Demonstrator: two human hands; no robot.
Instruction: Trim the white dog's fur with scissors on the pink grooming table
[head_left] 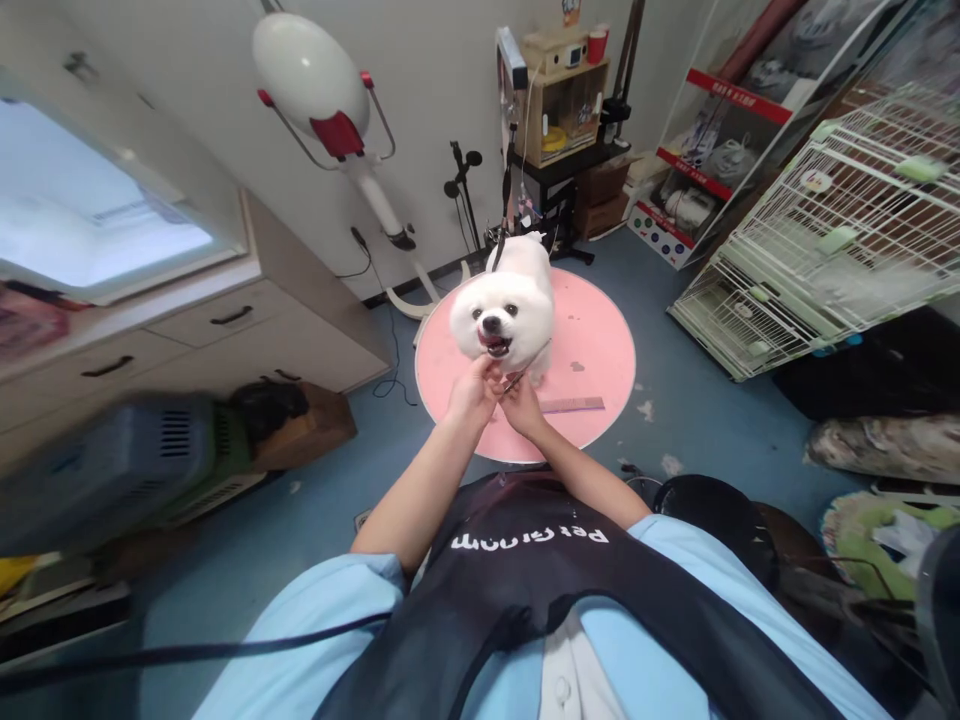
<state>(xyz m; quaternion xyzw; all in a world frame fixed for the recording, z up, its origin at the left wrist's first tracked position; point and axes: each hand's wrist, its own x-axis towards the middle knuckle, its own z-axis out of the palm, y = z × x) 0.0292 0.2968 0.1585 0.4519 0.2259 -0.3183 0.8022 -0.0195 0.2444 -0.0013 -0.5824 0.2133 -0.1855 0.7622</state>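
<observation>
A fluffy white dog [517, 260] stands on a round pink grooming table [600, 340], facing me with its mouth open. My left hand [475, 392] is at the dog's chin, with the fingers closed on the fur there. Just beside it, under the dog's jaw, my right hand [521, 405] is closed around a pair of scissors [513, 383]; their blades slant up to the right along the neck fur. A flat comb [574, 405] lies on the table to the right of my right hand.
A dark lead [507, 180] runs up from the dog to a grooming arm [511, 60]. Behind on the left stands a white dryer [311, 80]. Drawers [217, 315] and a pet carrier [150, 450] are at left, a wire cage [825, 230] at right. Cut fur lies about.
</observation>
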